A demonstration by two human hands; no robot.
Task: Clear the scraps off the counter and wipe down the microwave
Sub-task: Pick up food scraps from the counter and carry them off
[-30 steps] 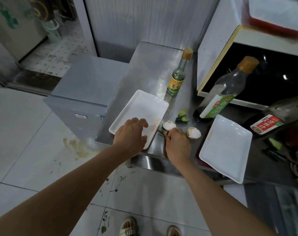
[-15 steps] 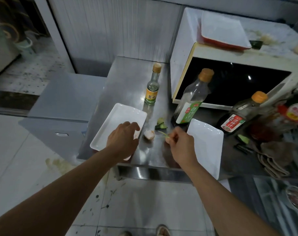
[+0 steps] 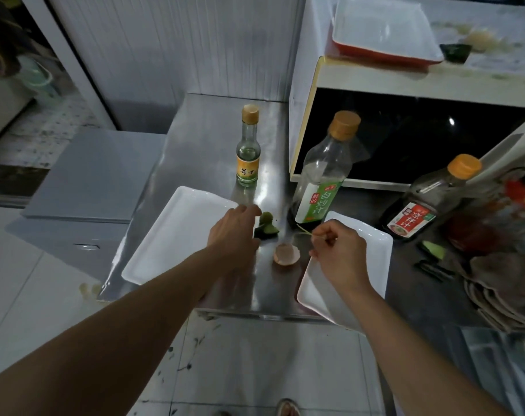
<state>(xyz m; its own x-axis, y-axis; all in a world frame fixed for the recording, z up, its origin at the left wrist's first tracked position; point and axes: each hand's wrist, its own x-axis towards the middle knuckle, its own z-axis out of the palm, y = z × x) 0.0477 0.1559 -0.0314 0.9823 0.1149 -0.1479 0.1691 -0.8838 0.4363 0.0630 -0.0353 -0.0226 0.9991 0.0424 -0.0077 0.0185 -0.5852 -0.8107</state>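
Left hand (image 3: 231, 235) now reaching cucumber scraps (image 3: 265, 225), fingers loose; right hand (image 3: 334, 250) pinches green sliver (image 3: 303, 230).

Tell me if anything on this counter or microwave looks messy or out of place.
Yes. A broken eggshell and green vegetable scraps lie loose on the steel counter between the two white trays. More green scraps sit by the folded cloth. The microwave top looks smeared, with scraps on it.
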